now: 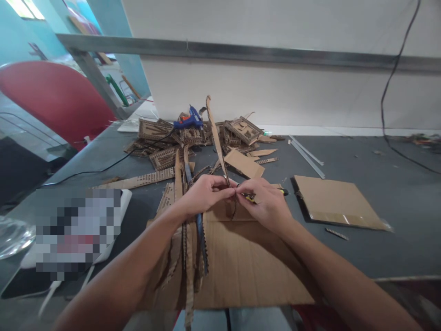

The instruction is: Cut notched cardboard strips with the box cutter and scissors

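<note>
Near the middle of the view, my left hand pinches a long thin cardboard strip that rises upright above the fingers. My right hand is closed at the same spot, its fingertips meeting those of my left hand on the strip. A yellow and black tool shows partly behind my right hand. Below both hands lies a large cardboard sheet. Several more corrugated strips lie over its left side, beneath my left wrist.
Behind the hands is a pile of cardboard frames with a blue glue gun on it. A flat cardboard piece and clear sticks lie right; a white device and red chair are left.
</note>
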Tool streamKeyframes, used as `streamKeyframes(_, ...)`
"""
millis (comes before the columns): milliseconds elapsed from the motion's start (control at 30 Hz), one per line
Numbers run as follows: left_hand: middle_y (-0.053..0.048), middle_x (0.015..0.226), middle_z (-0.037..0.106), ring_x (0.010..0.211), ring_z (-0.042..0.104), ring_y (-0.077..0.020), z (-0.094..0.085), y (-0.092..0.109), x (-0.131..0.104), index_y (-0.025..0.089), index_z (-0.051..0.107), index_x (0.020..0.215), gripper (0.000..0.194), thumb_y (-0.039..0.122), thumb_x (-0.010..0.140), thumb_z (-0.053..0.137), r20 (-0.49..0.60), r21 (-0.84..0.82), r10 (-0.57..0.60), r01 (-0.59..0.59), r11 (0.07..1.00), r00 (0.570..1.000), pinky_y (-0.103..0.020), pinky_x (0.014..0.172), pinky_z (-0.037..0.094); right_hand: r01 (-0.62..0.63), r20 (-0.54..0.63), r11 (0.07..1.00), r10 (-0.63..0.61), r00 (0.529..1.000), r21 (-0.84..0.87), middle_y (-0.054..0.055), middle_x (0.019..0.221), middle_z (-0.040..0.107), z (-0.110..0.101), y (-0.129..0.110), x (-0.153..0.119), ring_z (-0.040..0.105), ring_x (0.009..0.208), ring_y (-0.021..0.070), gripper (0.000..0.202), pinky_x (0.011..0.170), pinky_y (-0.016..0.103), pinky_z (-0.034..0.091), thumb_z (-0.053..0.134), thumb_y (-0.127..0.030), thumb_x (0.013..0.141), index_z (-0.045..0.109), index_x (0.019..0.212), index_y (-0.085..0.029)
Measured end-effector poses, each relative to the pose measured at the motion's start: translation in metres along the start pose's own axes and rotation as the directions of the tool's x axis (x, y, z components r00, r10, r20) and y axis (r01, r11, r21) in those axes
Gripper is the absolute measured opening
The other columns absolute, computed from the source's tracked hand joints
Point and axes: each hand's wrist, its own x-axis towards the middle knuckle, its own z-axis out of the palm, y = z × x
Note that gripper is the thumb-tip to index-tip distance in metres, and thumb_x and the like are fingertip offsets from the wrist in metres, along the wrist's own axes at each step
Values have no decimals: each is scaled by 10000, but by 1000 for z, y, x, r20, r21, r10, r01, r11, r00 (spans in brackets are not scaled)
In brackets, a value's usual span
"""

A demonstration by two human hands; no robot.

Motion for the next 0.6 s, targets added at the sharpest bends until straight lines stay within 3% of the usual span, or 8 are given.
streamKeyframes(200, -51, 827, 753, 767, 676, -162, -5, 4, -2, 125, 741, 1042, 282, 337, 870, 673, 90, 130, 36, -48, 990, 995, -256, 727, 516, -9, -23, 1000, 9, 1000, 7, 12, 821, 744, 0, -3, 0, 707, 764, 162, 116, 711, 271, 550, 622, -129, 872, 602, 882, -243)
streamKeyframes(467, -18, 726, 706, 675, 617, -128, -12, 9, -6, 136, 698, 796, 199, 320, 862, 667, 208, 212, 52, -97, 972, 977, -220, 632, 451, -83, 61, 981, 73, 995, 178, 9, 834, 731, -2, 0, -1, 717, 774, 160, 154, 722, 278, 584, 646, -122, 811, 553, 847, -240)
streamKeyframes(600, -16, 722, 693, 678, 621, -134, -12, 7, -5, 130, 687, 803, 185, 309, 847, 674, 244, 196, 32, -82, 977, 969, -227, 644, 457, -53, 89, 980, 36, 995, 192, 6, 826, 724, -2, 4, -2, 701, 768, 151, 141, 712, 268, 564, 645, -115, 830, 569, 844, -233)
